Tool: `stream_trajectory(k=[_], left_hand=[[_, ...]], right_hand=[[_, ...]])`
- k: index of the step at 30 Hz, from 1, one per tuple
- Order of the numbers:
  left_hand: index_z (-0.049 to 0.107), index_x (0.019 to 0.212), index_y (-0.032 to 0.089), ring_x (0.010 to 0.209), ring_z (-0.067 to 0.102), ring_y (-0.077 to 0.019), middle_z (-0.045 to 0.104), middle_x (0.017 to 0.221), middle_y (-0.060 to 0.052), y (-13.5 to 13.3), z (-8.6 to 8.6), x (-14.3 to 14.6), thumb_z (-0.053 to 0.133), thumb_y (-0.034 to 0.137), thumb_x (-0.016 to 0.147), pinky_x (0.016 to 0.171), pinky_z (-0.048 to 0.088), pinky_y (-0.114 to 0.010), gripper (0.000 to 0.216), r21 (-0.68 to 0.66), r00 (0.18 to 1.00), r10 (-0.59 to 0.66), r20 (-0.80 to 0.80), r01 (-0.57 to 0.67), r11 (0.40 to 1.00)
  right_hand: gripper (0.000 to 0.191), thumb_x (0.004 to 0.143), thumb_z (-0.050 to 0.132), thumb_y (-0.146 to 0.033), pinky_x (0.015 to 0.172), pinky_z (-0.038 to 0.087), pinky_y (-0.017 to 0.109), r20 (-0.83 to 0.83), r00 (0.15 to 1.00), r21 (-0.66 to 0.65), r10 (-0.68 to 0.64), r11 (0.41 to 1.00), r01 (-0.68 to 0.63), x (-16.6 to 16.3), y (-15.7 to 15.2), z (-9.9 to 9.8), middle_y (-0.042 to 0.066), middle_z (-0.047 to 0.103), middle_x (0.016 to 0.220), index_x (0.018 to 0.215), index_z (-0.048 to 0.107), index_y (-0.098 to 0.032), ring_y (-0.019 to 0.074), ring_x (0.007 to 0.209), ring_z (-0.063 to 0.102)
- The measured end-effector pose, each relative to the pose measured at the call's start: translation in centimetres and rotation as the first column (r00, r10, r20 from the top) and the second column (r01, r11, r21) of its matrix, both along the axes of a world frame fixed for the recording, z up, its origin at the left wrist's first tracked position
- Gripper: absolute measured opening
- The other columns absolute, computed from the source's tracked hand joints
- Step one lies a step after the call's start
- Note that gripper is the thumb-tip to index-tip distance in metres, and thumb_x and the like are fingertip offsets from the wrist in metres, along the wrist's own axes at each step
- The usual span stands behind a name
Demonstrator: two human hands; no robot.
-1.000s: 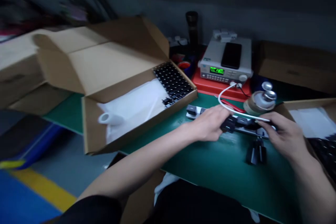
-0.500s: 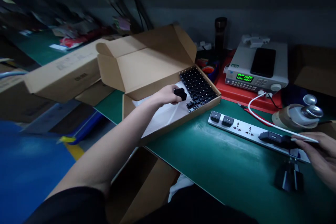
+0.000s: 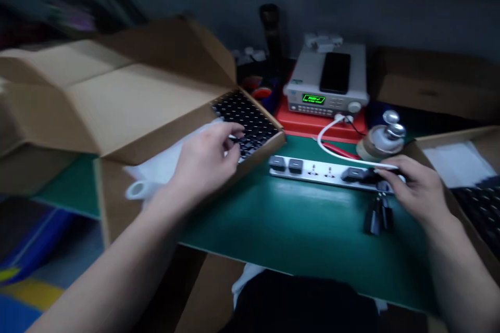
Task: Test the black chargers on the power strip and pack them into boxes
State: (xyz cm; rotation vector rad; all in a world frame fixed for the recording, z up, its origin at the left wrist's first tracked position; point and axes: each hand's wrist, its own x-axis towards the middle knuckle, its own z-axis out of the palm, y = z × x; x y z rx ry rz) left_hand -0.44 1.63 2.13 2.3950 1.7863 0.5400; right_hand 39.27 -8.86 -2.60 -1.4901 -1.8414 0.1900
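My left hand (image 3: 209,156) is over the near side of an open cardboard box (image 3: 258,158), its thumb and fingers apart with nothing visible between them. Beyond its fingertips, rows of black power adapters (image 3: 250,119) with metal pins fill the box's right part; white sheeting (image 3: 167,153) covers the left part. My right hand (image 3: 417,184) pinches the end of a white cable (image 3: 351,158) at the right end of a white power strip (image 3: 304,173). Against those fingers sits a black plug-like piece, partly hidden. Black adapters (image 3: 353,174) sit on the strip, and a few more (image 3: 378,216) lie before it.
A grey tester (image 3: 324,91) with a green display and a phone (image 3: 336,73) on top rests on a red base (image 3: 297,122). A dispenser bottle (image 3: 385,140) stands right of it. Another box (image 3: 484,140) with black adapters is at the right edge.
My left hand has let go of the black adapter it held over the box, and its fingers have spread. The view has turned right. The tester's display now reads PASS.
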Motion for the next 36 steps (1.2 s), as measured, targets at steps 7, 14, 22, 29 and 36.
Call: stream_trajectory(k=[7, 14, 22, 29, 36], left_hand=[[0.048, 0.142, 0.016, 0.098, 0.070, -0.0301, 0.061, 0.132, -0.019, -12.3, -5.6, 17.2, 0.073, 0.046, 0.088, 0.075, 0.062, -0.041, 0.066, -0.118, 0.733, -0.679, 0.045, 0.678, 0.725], [0.056, 0.131, 0.018, 0.098, 0.063, -0.0325, 0.059, 0.119, -0.020, -12.7, -8.5, 25.2, 0.066, 0.044, 0.092, 0.072, 0.059, -0.043, 0.048, -0.164, 0.689, -0.723, -0.055, 0.708, 0.687], [0.056, 0.132, 0.023, 0.121, 0.057, -0.0298, 0.052, 0.141, -0.017, -13.9, -10.5, 17.4, 0.055, 0.019, 0.092, 0.100, 0.054, -0.047, 0.040, -0.064, 0.672, -0.680, 0.293, 0.724, 0.687], [0.055, 0.130, 0.021, 0.119, 0.059, -0.0283, 0.059, 0.136, -0.016, -8.7, -5.9, 9.4, 0.056, 0.015, 0.094, 0.097, 0.054, -0.048, 0.038, 0.109, 0.671, -0.719, 0.179, 0.713, 0.692], [0.068, 0.110, 0.015, 0.106, 0.057, -0.0314, 0.062, 0.114, -0.016, -2.0, -0.7, 13.6, 0.055, 0.003, 0.078, 0.084, 0.055, -0.043, 0.036, -0.140, 0.560, -0.786, -0.262, 0.784, 0.605]], right_hand=[[0.007, 0.096, 0.060, -0.023, 0.076, 0.054, 0.034, -0.024, 0.998, 0.022, 0.054, 0.998, -0.054, 0.0, 0.0, 0.1, 0.005, 0.071, 0.091, 0.094, 0.066, -0.023, 0.0202, 0.084, 0.068], [0.008, 0.096, 0.059, -0.020, 0.077, 0.053, 0.033, -0.037, 0.996, 0.032, 0.082, 0.996, -0.081, 0.4, -0.1, -0.1, 0.004, 0.070, 0.092, 0.096, 0.066, -0.023, 0.0198, 0.085, 0.067], [0.007, 0.096, 0.061, -0.018, 0.075, 0.053, 0.033, -0.043, 0.994, 0.065, 0.105, 0.993, -0.102, 0.5, 0.0, -0.3, 0.004, 0.070, 0.093, 0.097, 0.066, -0.023, 0.0192, 0.084, 0.067], [0.008, 0.096, 0.061, -0.018, 0.073, 0.053, 0.033, -0.036, 0.993, 0.053, 0.116, 0.992, -0.114, 0.7, 0.2, -0.3, 0.004, 0.071, 0.095, 0.097, 0.066, -0.024, 0.0201, 0.085, 0.067], [0.009, 0.095, 0.061, -0.020, 0.074, 0.055, 0.035, -0.038, 0.996, 0.041, 0.085, 0.996, -0.084, 0.4, 0.1, -0.1, 0.005, 0.072, 0.095, 0.098, 0.069, -0.024, 0.0217, 0.085, 0.068]])
